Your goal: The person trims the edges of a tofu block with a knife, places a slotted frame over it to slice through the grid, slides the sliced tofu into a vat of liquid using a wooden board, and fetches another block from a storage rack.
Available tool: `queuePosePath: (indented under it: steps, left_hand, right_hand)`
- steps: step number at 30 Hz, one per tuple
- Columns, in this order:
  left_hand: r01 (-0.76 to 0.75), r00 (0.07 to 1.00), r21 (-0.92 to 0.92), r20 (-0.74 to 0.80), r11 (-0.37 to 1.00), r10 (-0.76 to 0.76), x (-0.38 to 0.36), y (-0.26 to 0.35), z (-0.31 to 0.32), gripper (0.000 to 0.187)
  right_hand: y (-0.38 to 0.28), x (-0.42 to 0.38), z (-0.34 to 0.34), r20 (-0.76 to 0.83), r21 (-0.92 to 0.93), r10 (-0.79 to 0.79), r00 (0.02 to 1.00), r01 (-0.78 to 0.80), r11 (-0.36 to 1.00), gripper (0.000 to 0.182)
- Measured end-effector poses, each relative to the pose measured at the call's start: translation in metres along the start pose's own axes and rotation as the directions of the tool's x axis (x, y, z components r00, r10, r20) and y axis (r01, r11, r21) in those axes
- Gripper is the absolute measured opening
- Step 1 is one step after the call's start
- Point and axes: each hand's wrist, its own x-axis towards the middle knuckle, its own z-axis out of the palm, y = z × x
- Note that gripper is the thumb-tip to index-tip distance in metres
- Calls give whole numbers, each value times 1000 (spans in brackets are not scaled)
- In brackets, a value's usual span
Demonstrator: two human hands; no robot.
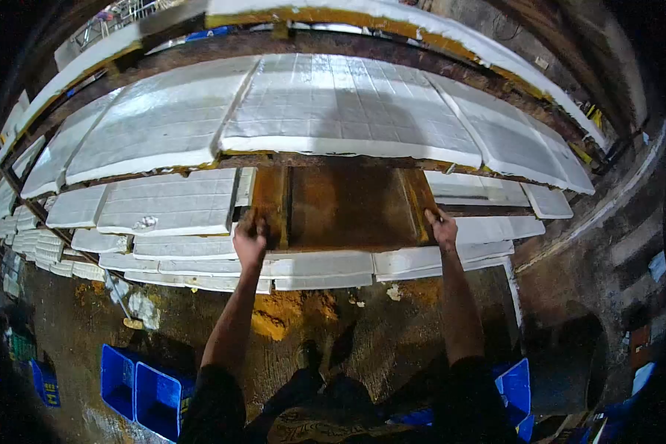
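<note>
Both arms reach forward to a brown rectangular board or tray (pixel 351 211), which lies between white slabs on a rack level. My left hand (pixel 251 235) is closed on its left edge, and my right hand (pixel 442 228) grips its right edge. Raised strips run along both sides of the board. Just above it, a shelf carries large white slabs (pixel 348 107) with grid lines on top. More white slabs sit to its left (pixel 170 203) and right (pixel 481 189). The board's far end is hidden under the shelf above.
Blue bins stand on the floor at the lower left (pixel 157 396) and lower right (pixel 516 388). Orange-brown loose material (pixel 277 314) lies on the floor below the rack. A white tool head (pixel 142 309) is at the left. The top shelf edge (pixel 392 13) crosses above.
</note>
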Motion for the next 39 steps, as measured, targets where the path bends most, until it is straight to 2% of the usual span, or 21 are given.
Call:
queuePosePath:
  steps: [1, 2, 5, 6, 8, 9, 10, 11, 12, 13, 14, 15, 16, 17, 18, 19, 21, 22, 27, 31, 39]
  left_hand:
    - [34, 999, 44, -10, 998, -33, 15, 5, 12, 37]
    - [154, 988, -90, -1, 984, -154, 29, 10, 25, 36]
    - [208, 977, 143, 16, 967, -213, 53, 27, 39, 36]
    - [215, 975, 159, 18, 963, -221, 55, 22, 43, 36]
    - [209, 978, -8, 21, 978, -209, 53, 11, 43, 42]
    - [16, 994, -121, -104, 992, -29, 36, 2, 43, 50]
    - [-81, 994, 38, -70, 996, 83, 17, 6, 28, 51]
    - [-5, 984, 33, -176, 999, 11, -13, 31, 20, 45]
    - [77, 966, 12, -250, 997, -72, -50, 10, 15, 36]
    - [161, 931, -310, -268, 937, -249, -84, 14, 19, 28]
    - [205, 947, -360, -161, 910, -277, -113, -10, 21, 23]
    - [76, 996, 161, -57, 984, -67, -127, -35, 22, 25]
    - [140, 988, 185, 43, 973, -150, -120, -49, 38, 30]
    - [200, 960, 222, 149, 954, -236, -111, -64, 53, 35]
    - [34, 964, 363, 232, 931, -126, -104, -98, 71, 41]
    - [-149, 946, 472, 324, 869, -14, -82, -119, 86, 47]
    - [-47, 721, 479, 624, 877, -303, -42, -147, 94, 53]
    - [-48, 659, 464, 681, 885, -321, -32, -152, 95, 53]
    - [-65, 635, 402, 722, 914, -273, -14, -141, 84, 52]
    - [-15, 608, 373, 740, 928, -288, 16, -132, 73, 51]
    - [53, 575, 415, 731, 908, -368, 56, -113, 70, 50]
  right_hand:
    - [-47, -1, -2, -6, -34, 10, 1000, -10, 999, 49]
    - [12, 37, 29, 47, 605, -121, 992, 68, 793, 48]
    - [-84, 36, 13, 56, -22, 66, 996, -65, 998, 43]
    - [-76, 43, 19, 70, -19, 77, 995, -76, 997, 43]
    - [-47, 47, 26, -213, -24, -153, 965, 151, 988, 33]
    - [-8, 49, 37, -528, 55, -251, 811, 328, 943, 32]
    - [28, 43, 47, -789, 68, -267, 554, 510, 858, 32]
    - [16, -8, 20, -542, 608, 272, 795, 148, 780, 31]
    - [2, -48, 37, -788, 175, 75, 610, 107, 979, 26]
    - [68, -75, 62, -643, 4, 56, 763, -70, 998, 26]
    - [133, -96, 87, -465, -204, 88, 881, -204, 957, 26]
    - [111, -111, 107, -332, -90, 58, 941, -93, 992, 32]
    - [72, -118, 147, -210, 50, -6, 978, 17, 999, 37]
    - [66, -124, 187, -342, -408, -198, 919, 45, 912, 30]
    - [34, -121, 186, -29, -395, -141, 990, 118, 911, 41]
    - [28, -111, 203, 121, -379, -114, 986, 152, 913, 41]
    - [22, -96, 233, 240, -379, -40, 970, 132, 916, 42]
    - [22, -87, 244, 271, -375, -16, 962, 121, 919, 43]
    - [36, -67, 264, 280, -351, 83, 956, 21, 936, 45]
    - [85, -34, 242, 111, -381, 189, 976, -134, 915, 46]
    - [246, 15, 205, -94, -548, 567, 819, -518, 657, 50]
